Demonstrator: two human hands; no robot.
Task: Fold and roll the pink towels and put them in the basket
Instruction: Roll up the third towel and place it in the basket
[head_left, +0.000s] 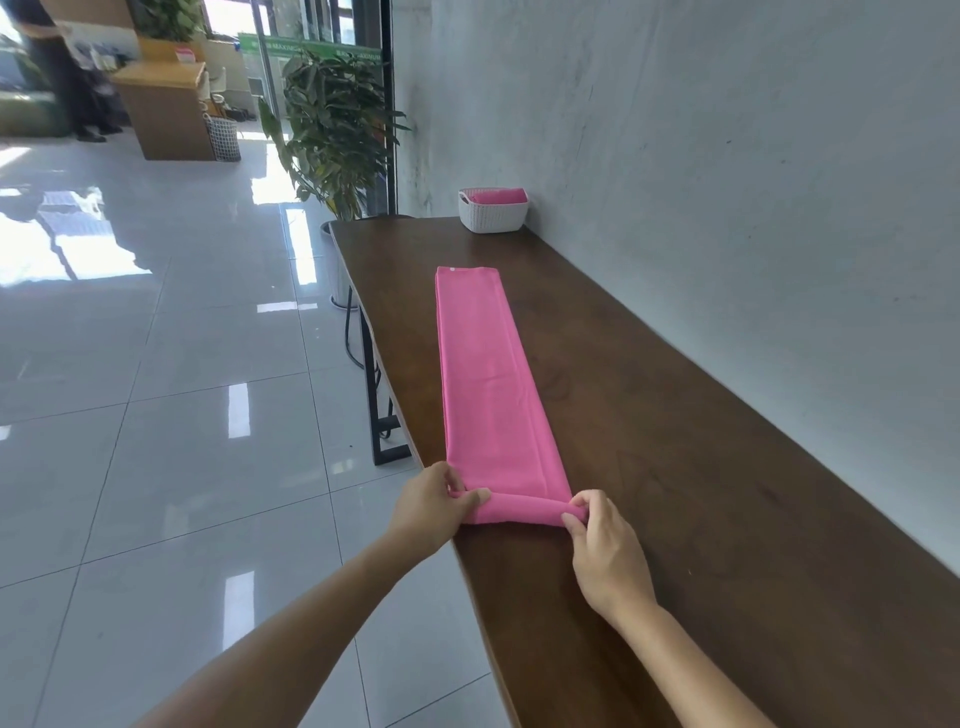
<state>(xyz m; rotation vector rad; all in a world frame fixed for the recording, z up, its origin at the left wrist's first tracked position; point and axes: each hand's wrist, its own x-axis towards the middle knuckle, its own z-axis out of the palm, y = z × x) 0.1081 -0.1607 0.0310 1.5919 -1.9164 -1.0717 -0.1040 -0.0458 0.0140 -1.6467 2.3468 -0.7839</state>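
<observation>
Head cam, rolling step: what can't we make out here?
Head view, all:
White woven plastic basket: rim hides all but the top of a pink roll; count unknown.
Long folded pink towel: left hand and right hand cover its rolled ends; turns unknown.
Dark wooden table: near end cut by bottom edge.

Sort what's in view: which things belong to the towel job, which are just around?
Job: pink towel, a long folded strip, near end rolled; left hand and right hand gripping that roll; white basket; rolled towel inside it; table underneath.
Just around: potted plant; wire bin; wooden counter.
</observation>
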